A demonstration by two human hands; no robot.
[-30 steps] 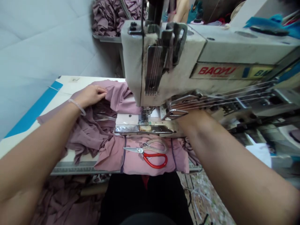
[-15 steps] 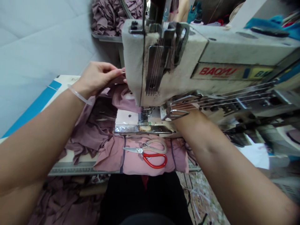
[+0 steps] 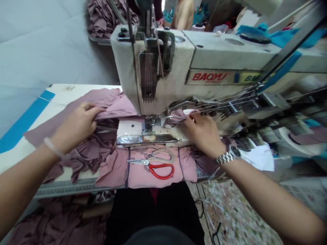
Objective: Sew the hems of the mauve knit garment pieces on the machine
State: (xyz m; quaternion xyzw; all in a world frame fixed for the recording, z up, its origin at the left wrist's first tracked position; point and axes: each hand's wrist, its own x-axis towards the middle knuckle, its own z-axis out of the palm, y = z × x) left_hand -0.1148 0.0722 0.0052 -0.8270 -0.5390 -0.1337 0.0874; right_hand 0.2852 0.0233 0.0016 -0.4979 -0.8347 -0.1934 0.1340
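Observation:
A mauve piece of fabric [image 3: 120, 106] stretches from the left of the table to the sewing machine [image 3: 163, 78]. My left hand [image 3: 79, 126] pinches its near edge, left of the needle area. My right hand [image 3: 201, 131], with a watch at the wrist, is closed on mauve fabric right of the presser foot [image 3: 150, 121], by the metal thread guide. The machine head hides the middle of the cloth. In front of the needle plate, scissors [image 3: 153, 166] with one red handle and one pale handle lie on a pink cloth pad [image 3: 150, 178].
Loose mauve pieces [image 3: 97, 149] pile on the table left of the pad. More mauve cloth [image 3: 58, 217] lies below the table. A bin of mauve cloth [image 3: 102, 20] stands behind, near a white wall. Part of another person [image 3: 185, 15] shows beyond the machine.
My left hand has come nearer and left from behind the machine head, and the fabric now lies spread out. My right hand has drawn back into sight. The view has shifted.

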